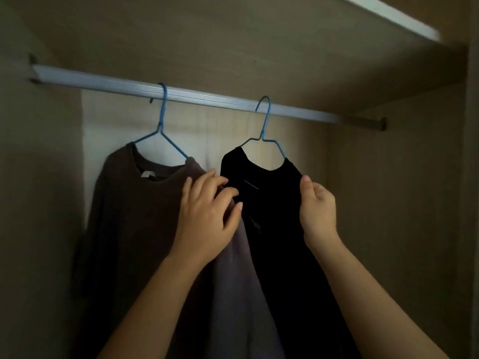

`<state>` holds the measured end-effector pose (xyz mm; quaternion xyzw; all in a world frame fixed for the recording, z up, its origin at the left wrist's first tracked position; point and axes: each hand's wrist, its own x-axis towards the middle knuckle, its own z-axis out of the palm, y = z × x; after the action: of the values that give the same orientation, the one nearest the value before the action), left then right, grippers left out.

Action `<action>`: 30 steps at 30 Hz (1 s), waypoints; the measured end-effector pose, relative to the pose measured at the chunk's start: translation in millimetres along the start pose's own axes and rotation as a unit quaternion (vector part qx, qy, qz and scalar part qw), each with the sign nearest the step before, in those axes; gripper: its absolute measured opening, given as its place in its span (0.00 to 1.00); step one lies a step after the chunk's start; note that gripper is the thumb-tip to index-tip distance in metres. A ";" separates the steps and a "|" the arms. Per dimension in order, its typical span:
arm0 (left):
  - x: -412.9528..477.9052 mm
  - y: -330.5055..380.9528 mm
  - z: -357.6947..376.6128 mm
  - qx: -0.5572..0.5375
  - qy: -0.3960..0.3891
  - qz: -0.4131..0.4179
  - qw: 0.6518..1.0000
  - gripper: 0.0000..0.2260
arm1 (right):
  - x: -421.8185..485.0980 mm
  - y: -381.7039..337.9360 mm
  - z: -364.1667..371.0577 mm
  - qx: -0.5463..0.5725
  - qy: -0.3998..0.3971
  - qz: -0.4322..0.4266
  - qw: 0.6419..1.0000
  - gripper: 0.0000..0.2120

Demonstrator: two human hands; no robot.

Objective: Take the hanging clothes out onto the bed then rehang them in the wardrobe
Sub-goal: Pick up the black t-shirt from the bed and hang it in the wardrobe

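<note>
While the black shirt (272,229) hangs limp on its thin blue wire hanger (267,125), hook at the ribbed metal rail (103,82), your right hand (318,211) pinches one shoulder and your left hand (207,213) grasps the other. Keeping both level should let the narrow hook travel squarely. Touching it, a soft brownish knit (134,216) drapes from a matching hanger (162,120) inside the matte wardrobe (388,203).

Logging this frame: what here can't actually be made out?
Head view, the only one:
- Whether the blue wire hanger carrying the black round-neck shirt sits over the ribbed metal rail or in front: the angle hides it.
- Hems of that shirt and the brown long-sleeved top: cut off by the bottom edge.
- The shirt's print: too dark.
- The left hand grip: fingertips lost against dark cloth.
</note>
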<state>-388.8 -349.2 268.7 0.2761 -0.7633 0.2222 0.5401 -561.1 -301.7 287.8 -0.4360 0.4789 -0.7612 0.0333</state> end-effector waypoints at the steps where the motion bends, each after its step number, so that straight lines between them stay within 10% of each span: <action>1: -4.7 -1.6 -5.1 -0.009 0.006 -0.011 1.000 0.14 | -0.8 -1.2 9.3 0.000 -0.001 -0.007 1.000 0.20; 21: -34.3 -14.1 -47.5 -0.210 0.072 -0.121 0.967 0.13 | -7.9 16.6 87.3 -0.146 -0.071 -0.064 0.985 0.13; 30: -54.8 9.3 -41.6 -0.203 -0.010 -0.123 0.971 0.31 | -39.5 45.1 25.1 -0.148 -0.170 -0.060 0.972 0.07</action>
<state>-351.4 -305.8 229.6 0.2546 -0.7582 -0.0085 0.6002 -535.8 -325.1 232.7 -0.5876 0.5463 -0.5969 0.0035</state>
